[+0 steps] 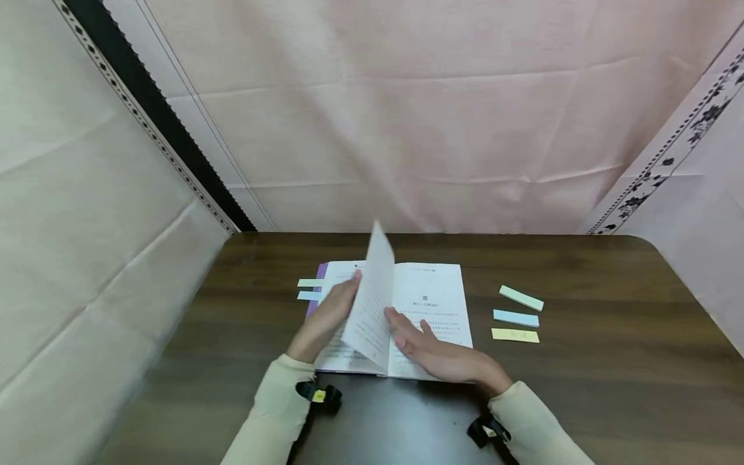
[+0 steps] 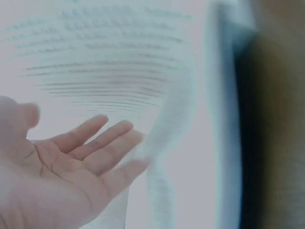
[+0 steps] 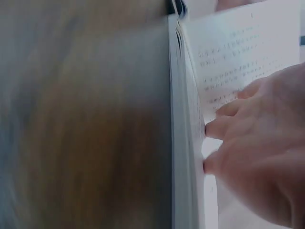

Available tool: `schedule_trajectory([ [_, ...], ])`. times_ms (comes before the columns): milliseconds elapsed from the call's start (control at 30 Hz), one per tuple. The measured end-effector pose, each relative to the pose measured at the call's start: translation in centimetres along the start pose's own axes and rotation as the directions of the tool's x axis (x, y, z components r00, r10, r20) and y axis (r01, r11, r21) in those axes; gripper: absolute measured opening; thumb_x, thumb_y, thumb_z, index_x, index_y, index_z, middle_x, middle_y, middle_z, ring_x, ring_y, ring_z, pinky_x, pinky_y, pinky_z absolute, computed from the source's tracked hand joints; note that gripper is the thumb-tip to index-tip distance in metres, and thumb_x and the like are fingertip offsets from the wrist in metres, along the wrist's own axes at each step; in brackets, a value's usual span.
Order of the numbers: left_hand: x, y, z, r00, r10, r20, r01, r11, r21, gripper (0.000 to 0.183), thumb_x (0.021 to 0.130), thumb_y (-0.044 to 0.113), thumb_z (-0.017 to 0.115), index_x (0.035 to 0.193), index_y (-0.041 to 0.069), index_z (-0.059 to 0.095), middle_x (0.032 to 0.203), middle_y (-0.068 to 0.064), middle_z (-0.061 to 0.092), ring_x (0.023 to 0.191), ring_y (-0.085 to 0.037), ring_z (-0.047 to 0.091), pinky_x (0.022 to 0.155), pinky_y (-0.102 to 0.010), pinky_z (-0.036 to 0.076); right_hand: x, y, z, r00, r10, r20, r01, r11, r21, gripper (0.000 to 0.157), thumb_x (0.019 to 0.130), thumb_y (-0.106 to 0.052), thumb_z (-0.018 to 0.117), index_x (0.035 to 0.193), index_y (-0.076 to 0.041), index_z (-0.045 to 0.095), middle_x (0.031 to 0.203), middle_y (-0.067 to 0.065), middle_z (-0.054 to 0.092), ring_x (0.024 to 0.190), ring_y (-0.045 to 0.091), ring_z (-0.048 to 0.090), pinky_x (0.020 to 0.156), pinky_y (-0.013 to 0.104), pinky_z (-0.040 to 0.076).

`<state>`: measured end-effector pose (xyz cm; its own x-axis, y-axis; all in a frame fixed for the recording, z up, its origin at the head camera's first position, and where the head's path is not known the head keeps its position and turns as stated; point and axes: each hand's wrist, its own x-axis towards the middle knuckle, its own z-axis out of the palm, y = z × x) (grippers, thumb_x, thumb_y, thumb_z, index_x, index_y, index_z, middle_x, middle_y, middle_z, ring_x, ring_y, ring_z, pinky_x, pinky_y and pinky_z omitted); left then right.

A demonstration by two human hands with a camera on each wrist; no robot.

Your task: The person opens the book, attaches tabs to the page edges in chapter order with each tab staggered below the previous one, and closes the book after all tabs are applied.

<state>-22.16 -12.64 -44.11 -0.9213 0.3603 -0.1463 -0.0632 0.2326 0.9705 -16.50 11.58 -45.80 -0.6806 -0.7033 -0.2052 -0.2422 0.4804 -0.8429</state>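
An open book (image 1: 433,284) with printed pages and a purple cover edge lies on the table. One page (image 1: 372,310) stands up from the middle of the book, curving toward the left. On the left side, my left hand (image 1: 334,309) is beside this raised page, its fingers partly hidden behind it. The left wrist view shows that hand (image 2: 90,167) palm up with the fingers extended, fingertips right at the paper. My right hand (image 1: 433,352) lies over the lower right page, fingers spread and pointing toward the gutter. In the right wrist view its fingertips overlap a printed page (image 3: 228,43).
A pale green tab (image 1: 310,283) and a light blue tab (image 1: 309,296) stick out from the book's left edge. Right of the book, a green strip (image 1: 521,298), a blue strip (image 1: 516,318) and a yellow strip (image 1: 515,335) lie on the wooden table (image 1: 610,310). Cloth curtains hang behind.
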Motion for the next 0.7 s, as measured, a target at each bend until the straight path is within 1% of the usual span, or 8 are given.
schedule_trajectory([
  [67, -0.5, 0.8, -1.6, 0.998, -0.054, 0.032, 0.059, 0.988, -0.146, 0.077, 0.110, 0.065, 0.024, 0.156, 0.006, 0.046, 0.131, -0.026, 0.066, 0.110, -0.029, 0.071, 0.091, -0.040, 0.060, 0.5, -0.4, 0.4, 1.000, -0.010, 0.029, 0.012, 0.998, -0.065, 0.070, 0.114, -0.056, 0.019, 0.170, -0.021, -0.002, 0.177, -0.005, -0.008, 0.163, 0.023, -0.013, 0.126, 0.058, -0.014],
  [133, -1.0, 1.4, -3.1, 0.994, -0.081, 0.073, 0.093, 0.981, -0.172, 0.082, 0.108, 0.070, 0.027, 0.159, 0.008, 0.040, 0.134, -0.027, 0.064, 0.109, -0.028, 0.072, 0.087, -0.040, 0.062, 0.9, -0.8, 0.9, 0.999, 0.001, 0.045, 0.005, 0.990, -0.139, 0.070, 0.113, -0.057, 0.020, 0.171, -0.022, 0.003, 0.177, -0.004, -0.007, 0.162, 0.024, -0.014, 0.125, 0.060, -0.015],
  [200, -1.4, 1.6, -4.5, 0.990, -0.122, 0.064, 0.128, 0.987, -0.098, 0.077, 0.108, 0.067, 0.037, 0.154, 0.006, 0.047, 0.123, -0.024, 0.069, 0.097, -0.027, 0.075, 0.078, -0.038, 0.063, 1.0, -1.0, 1.3, 0.999, 0.022, 0.047, -0.013, 0.982, -0.188, 0.070, 0.113, -0.058, 0.022, 0.171, -0.023, 0.009, 0.178, -0.003, -0.005, 0.163, 0.025, -0.014, 0.125, 0.060, -0.015],
  [300, -1.7, 1.2, -6.1, 0.985, -0.170, -0.010, 0.170, 0.981, 0.090, 0.053, 0.110, 0.044, 0.055, 0.128, -0.005, 0.067, 0.101, -0.017, 0.076, 0.078, -0.021, 0.074, 0.066, -0.032, 0.061, 1.0, -1.1, 1.5, 0.998, 0.037, 0.043, -0.027, 0.974, -0.223, 0.068, 0.113, -0.058, 0.024, 0.170, -0.023, 0.015, 0.178, -0.003, -0.001, 0.163, 0.025, -0.013, 0.125, 0.060, -0.014],
  [367, -1.7, 0.6, -6.8, 0.975, -0.207, -0.076, 0.218, 0.957, 0.192, 0.039, 0.107, 0.033, 0.064, 0.113, -0.004, 0.074, 0.089, -0.010, 0.076, 0.069, -0.018, 0.071, 0.061, -0.030, 0.058, 0.9, -1.1, 1.5, 0.998, 0.038, 0.043, -0.027, 0.974, -0.227, 0.068, 0.113, -0.058, 0.024, 0.170, -0.022, 0.019, 0.178, -0.003, 0.001, 0.163, 0.025, -0.012, 0.126, 0.059, -0.013],
  [467, -1.5, -0.3, -7.3, 0.959, -0.254, -0.129, 0.280, 0.920, 0.274, 0.029, 0.103, 0.027, 0.071, 0.105, -0.001, 0.078, 0.086, -0.008, 0.077, 0.069, -0.018, 0.070, 0.062, -0.032, 0.057, 0.7, -0.9, 1.1, 0.998, 0.029, 0.051, -0.017, 0.976, -0.217, 0.069, 0.113, -0.058, 0.025, 0.170, -0.020, 0.021, 0.178, -0.002, 0.001, 0.163, 0.026, -0.012, 0.126, 0.060, -0.012],
  [600, -1.0, -1.5, -7.5, 0.939, -0.286, -0.191, 0.340, 0.858, 0.386, 0.029, 0.099, 0.032, 0.076, 0.089, 0.005, 0.077, 0.078, -0.004, 0.072, 0.066, -0.016, 0.063, 0.059, -0.030, 0.051, 0.4, -0.1, 0.5, 0.999, 0.002, 0.050, 0.006, 0.985, -0.171, 0.072, 0.112, -0.058, 0.030, 0.170, -0.015, 0.021, 0.178, 0.002, 0.003, 0.164, 0.028, -0.008, 0.126, 0.062, -0.010],
  [700, -0.4, -2.2, -7.4, 0.937, -0.263, -0.231, 0.344, 0.810, 0.475, 0.034, 0.096, 0.035, 0.080, 0.076, 0.009, 0.070, 0.070, -0.002, 0.062, 0.063, -0.016, 0.054, 0.055, -0.029, 0.040, 0.2, 0.8, 0.2, 0.999, -0.027, 0.039, 0.033, 0.987, -0.156, 0.074, 0.112, -0.058, 0.035, 0.170, -0.014, 0.021, 0.178, 0.004, 0.006, 0.164, 0.028, -0.004, 0.127, 0.061, -0.007],
])
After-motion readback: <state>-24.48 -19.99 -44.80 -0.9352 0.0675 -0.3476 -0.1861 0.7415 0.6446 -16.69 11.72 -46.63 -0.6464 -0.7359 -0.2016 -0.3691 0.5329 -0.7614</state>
